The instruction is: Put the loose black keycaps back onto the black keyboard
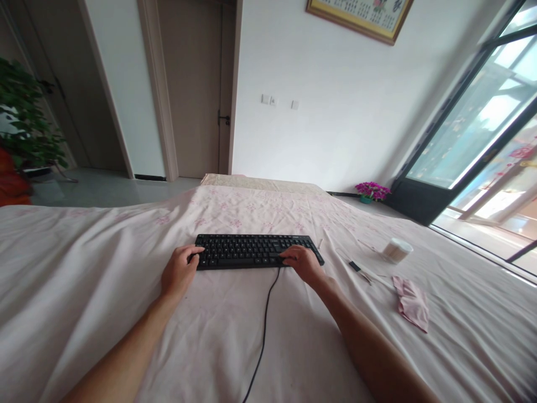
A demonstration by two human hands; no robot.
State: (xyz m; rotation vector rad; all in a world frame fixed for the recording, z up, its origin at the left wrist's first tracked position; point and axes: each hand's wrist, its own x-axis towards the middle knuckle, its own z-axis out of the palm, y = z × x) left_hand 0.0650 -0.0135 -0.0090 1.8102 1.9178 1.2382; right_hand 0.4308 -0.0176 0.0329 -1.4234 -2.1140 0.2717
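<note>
A black computer keyboard (243, 251) lies flat on the pale pink floral sheet, its cable (265, 330) running from the near edge toward me. My left hand (181, 267) grips the keyboard's left end, with fingers on top and the thumb at the side. Over the right part, my right hand (302, 260) has its fingers closed at the near edge, covering some keys; its thumb lies low against that edge. To the right are a small brush-like tool with a black end (354, 266), a clear round tub of cotton swabs (396, 250) and a folded pink cloth (411, 303).
The wrinkled sheet (104, 274) covers a wide surface. Beyond it stand a white wall (327, 134), a closed door (191, 89) and magenta flowers (372, 190) in a pot. A glass door (465, 123) is at right, a leafy plant (29, 117) at left.
</note>
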